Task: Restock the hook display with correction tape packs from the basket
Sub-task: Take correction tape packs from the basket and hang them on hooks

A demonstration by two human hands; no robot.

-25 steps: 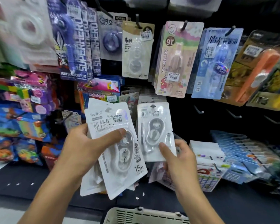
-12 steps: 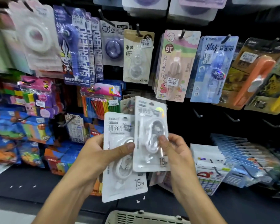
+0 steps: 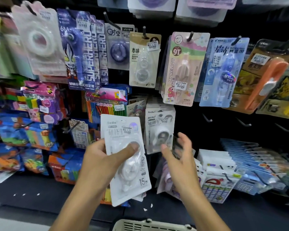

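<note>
My left hand (image 3: 100, 162) grips a small stack of white correction tape packs (image 3: 125, 157), thumb pressed across the front blister. Another white pack of the same kind (image 3: 158, 129) hangs in the hook display, in front of a few matching packs on the same peg. My right hand (image 3: 177, 157) is just below and to the right of that hanging pack, fingers spread and loose, holding nothing; its thumb tip is at the pack's lower edge. The rim of the beige basket (image 3: 148, 225) shows at the bottom.
Other correction tapes hang above: a beige pack (image 3: 143, 60), a pink My Melody pack (image 3: 182, 69), a blue pack (image 3: 223, 70). Bare hooks (image 3: 207, 119) stick out to the right. Stationery stacks (image 3: 217, 165) lie on the shelf below.
My right hand carried one white pack up and right to the peg and let go of it; it now hangs there. The left hand has kept its hold on the stack.
</note>
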